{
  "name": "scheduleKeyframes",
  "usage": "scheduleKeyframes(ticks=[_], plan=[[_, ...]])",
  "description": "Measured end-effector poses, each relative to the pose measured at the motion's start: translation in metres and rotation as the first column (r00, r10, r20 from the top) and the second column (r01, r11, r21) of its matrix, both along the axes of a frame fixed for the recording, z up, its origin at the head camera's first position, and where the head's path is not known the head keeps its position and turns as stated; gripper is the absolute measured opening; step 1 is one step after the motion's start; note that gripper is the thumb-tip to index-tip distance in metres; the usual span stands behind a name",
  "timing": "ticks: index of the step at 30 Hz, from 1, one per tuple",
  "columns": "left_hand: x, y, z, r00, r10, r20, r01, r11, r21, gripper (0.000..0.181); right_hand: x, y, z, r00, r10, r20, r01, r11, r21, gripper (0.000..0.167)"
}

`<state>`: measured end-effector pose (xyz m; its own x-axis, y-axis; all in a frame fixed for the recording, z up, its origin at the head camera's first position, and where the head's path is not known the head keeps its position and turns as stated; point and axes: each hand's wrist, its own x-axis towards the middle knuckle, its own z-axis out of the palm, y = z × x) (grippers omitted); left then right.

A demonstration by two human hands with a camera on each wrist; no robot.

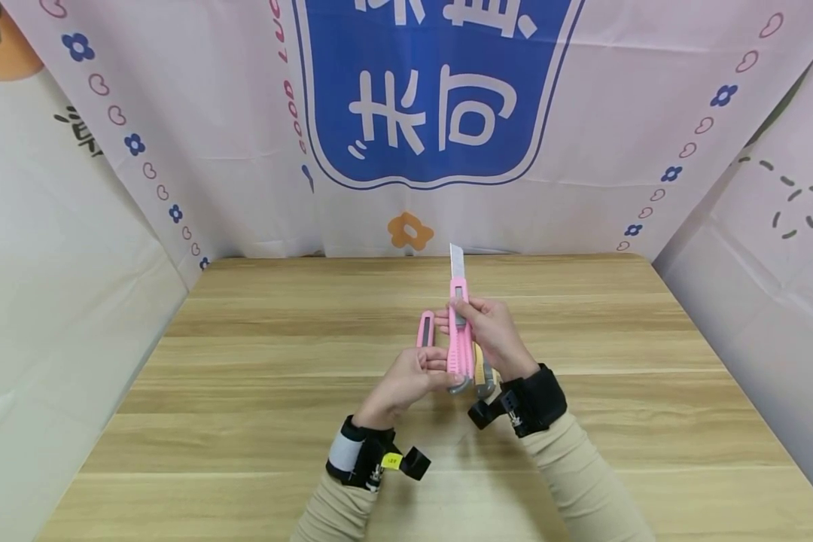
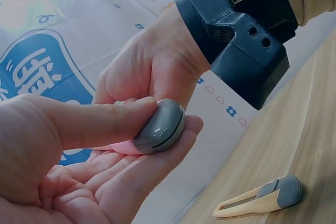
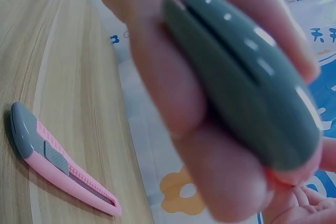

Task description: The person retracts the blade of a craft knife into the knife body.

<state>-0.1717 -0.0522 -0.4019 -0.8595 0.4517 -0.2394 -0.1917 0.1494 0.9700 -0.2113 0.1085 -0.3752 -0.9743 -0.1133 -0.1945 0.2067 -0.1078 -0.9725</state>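
A pink utility knife (image 1: 460,346) is held raised, its wide blade (image 1: 457,260) sticking out and pointing away from me. My left hand (image 1: 406,380) pinches its grey end (image 2: 163,127) between thumb and fingers. Higher up the body, my right hand (image 1: 496,336) grips it with the thumb at the grey slider (image 1: 459,318). A second pink utility knife (image 3: 65,163) lies on the table, partly hidden behind my left hand in the head view. The yellow utility knife (image 2: 260,199) also lies there, beside the held knife in the head view and partly covered by my right hand.
The wood-grain table (image 1: 278,324) stretches to both sides of the hands. Behind it hangs a printed cloth (image 1: 244,181) with a blue emblem. Pale cloths (image 1: 61,248) hang at the left and right sides.
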Motion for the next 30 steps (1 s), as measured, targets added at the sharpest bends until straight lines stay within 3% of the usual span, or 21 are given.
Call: scheduleKeyframes(ticks=[14, 21, 30], plan=[[0.000, 0.005, -0.004, 0.999, -0.029, -0.027, 0.031, 0.998, 0.057, 0.038, 0.005, 0.003, -0.012, 0.999, -0.011, -0.031, 0.007, 0.992, -0.128, 0.040], [0.000, 0.004, -0.005, 1.000, -0.011, -0.013, 0.012, 0.999, 0.038, 0.036, 0.004, 0.002, -0.016, 0.999, -0.028, -0.042, 0.024, 0.995, -0.095, 0.040], [0.000, 0.005, -0.005, 1.000, -0.002, -0.007, 0.002, 1.000, 0.029, 0.034, 0.004, -0.002, -0.018, 0.994, -0.113, -0.011, 0.111, 0.987, -0.113, 0.038]])
